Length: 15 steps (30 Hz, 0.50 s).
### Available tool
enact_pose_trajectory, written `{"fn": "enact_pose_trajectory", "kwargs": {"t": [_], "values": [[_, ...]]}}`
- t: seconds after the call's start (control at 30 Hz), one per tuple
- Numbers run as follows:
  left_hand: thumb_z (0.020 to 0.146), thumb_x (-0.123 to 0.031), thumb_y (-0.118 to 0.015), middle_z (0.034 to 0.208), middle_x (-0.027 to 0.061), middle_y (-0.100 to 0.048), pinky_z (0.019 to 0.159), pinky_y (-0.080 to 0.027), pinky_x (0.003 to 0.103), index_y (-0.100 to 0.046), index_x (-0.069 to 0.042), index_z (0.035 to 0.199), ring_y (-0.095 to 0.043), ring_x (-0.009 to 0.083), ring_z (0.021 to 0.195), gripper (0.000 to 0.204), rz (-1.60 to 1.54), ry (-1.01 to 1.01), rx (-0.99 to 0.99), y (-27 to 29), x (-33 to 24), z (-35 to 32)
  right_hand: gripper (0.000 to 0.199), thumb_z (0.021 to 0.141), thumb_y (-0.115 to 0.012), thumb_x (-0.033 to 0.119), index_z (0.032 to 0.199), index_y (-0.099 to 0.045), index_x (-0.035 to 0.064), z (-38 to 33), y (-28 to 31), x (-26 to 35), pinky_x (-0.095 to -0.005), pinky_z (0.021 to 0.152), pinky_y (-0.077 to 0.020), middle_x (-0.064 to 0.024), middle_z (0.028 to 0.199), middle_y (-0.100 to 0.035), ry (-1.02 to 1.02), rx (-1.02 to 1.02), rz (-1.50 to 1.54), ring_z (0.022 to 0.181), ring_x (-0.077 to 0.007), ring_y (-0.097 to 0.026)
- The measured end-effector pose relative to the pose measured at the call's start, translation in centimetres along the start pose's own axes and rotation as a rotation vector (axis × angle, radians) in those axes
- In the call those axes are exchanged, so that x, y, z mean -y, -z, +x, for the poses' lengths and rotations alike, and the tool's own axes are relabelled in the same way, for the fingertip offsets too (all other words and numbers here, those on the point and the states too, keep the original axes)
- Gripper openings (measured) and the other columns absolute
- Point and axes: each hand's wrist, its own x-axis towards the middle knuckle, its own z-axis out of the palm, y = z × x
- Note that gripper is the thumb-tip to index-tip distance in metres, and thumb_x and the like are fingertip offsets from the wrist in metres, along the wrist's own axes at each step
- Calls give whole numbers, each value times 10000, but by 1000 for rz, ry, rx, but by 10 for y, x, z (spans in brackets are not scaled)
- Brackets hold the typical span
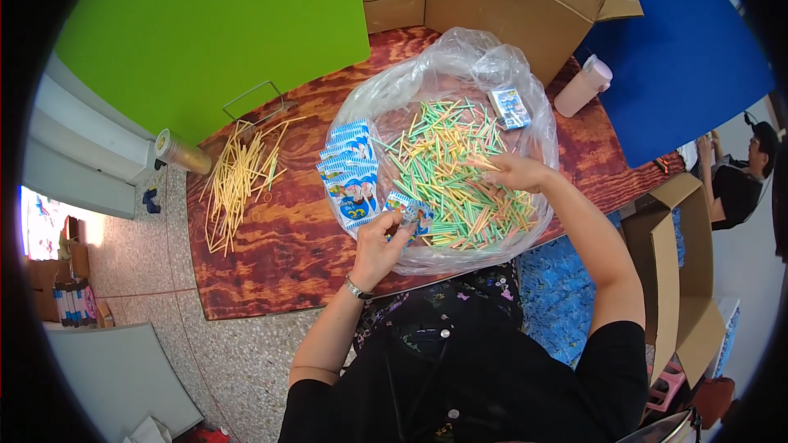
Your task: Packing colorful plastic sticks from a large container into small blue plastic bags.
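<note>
A clear plastic bag [447, 53] lies open on a reddish wooden table [271, 254], filled with several thin green, yellow and pink sticks [455, 172]. My left hand [379, 242] holds a small blue printed packet [410, 212] at the bag's near edge. My right hand [510, 171] reaches into the stick pile, fingers closed around a few sticks. A stack of several matching blue packets [351, 172] rests at the bag's left side. One more blue packet [509, 107] lies at the far right inside the bag.
A loose heap of yellow sticks [238, 176] lies on the table's left. A tape roll [180, 152] and a wire frame [254, 102] sit near a green board [213, 25]. Cardboard boxes [509, 0] stand behind; another box [673, 262] is right. A seated person [739, 172] is far right.
</note>
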Motion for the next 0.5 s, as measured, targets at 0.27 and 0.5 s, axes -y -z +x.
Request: {"fn": "enact_pose_trajectory", "kwargs": {"t": [0.27,0.5], "values": [[836,-101,-685,672,45,-523,544,-400,259,-604,26,877,-479,89,598,156,-38,14,34,0,-2,1,310,1003,-459,230,1285,-444,101,-5,9,2,-243,501,-375,7,703,-457,-140,-79,9,569,-84,-453],[865,-90,-645,741,89,-615,587,-449,268,-639,14,950,-573,122,637,135,-34,-7,49,7,-14,3,257,976,-491,254,1167,-509,83,-10,45,15,-308,609,-506,-73,778,-599,-51,-47,-684,680,-173,-610]]}}
